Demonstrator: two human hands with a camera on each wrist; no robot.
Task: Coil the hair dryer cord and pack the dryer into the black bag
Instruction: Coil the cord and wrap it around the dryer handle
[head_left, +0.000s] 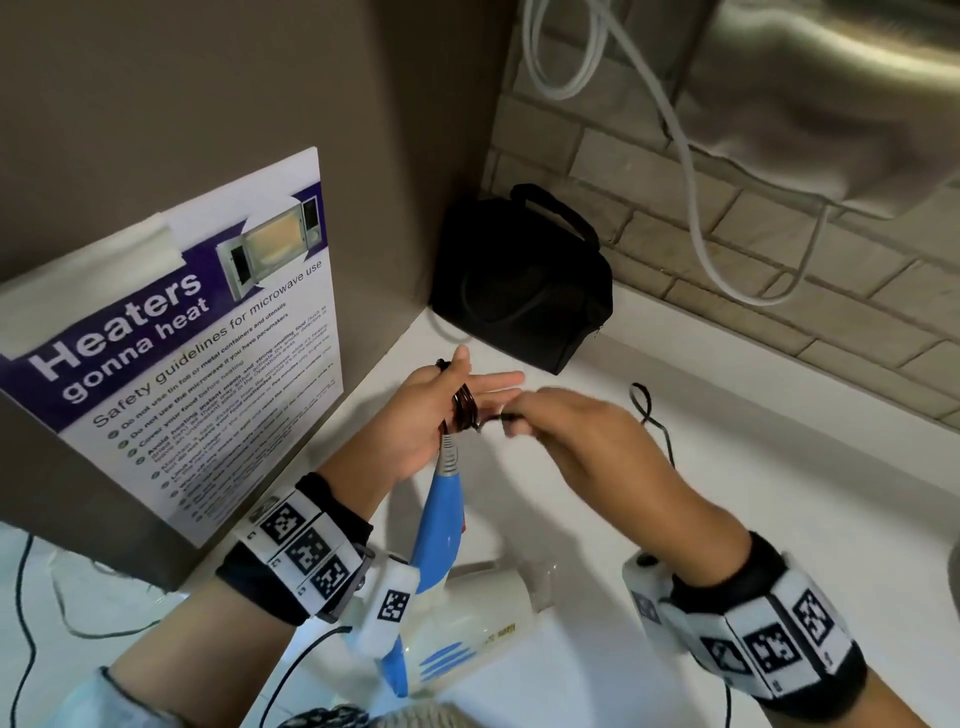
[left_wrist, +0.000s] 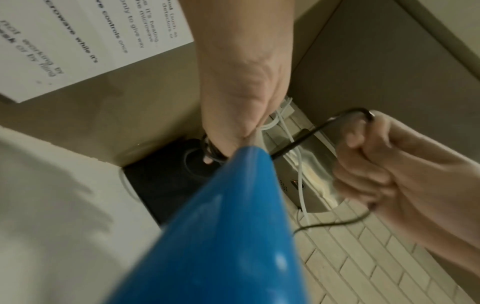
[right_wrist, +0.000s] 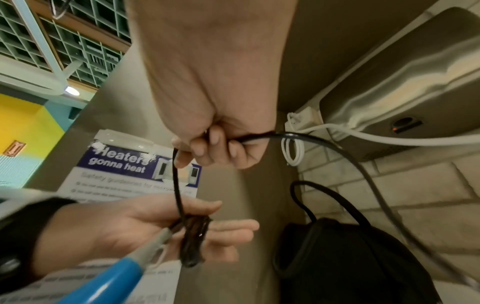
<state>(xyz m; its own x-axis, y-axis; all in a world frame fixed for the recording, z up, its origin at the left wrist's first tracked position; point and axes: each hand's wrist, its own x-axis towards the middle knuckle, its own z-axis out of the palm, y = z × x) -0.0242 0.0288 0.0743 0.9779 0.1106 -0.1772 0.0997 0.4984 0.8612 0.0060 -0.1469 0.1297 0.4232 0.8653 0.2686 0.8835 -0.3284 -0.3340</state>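
Note:
The white and blue hair dryer (head_left: 467, 613) lies on the white counter (head_left: 779, 493), its blue handle (head_left: 441, 519) rising toward my left hand (head_left: 467, 384). That hand's fingers are straight, with several turns of the black cord (head_left: 462, 410) wound around them. My right hand (head_left: 524, 415) grips the cord (right_wrist: 337, 148) just right of the coil (right_wrist: 193, 236). The rest of the cord trails in a loop (head_left: 649, 410) over the counter. The black bag (head_left: 519, 280) stands in the back corner, beyond both hands; whether it is unzipped is unclear.
A grey panel with a microwave safety poster (head_left: 197, 364) stands on the left. A brick-tile wall (head_left: 779, 270) runs behind, with a steel appliance (head_left: 831, 104) and a hanging white cable (head_left: 691, 182). Thin dark wires (head_left: 26, 623) lie at the lower left.

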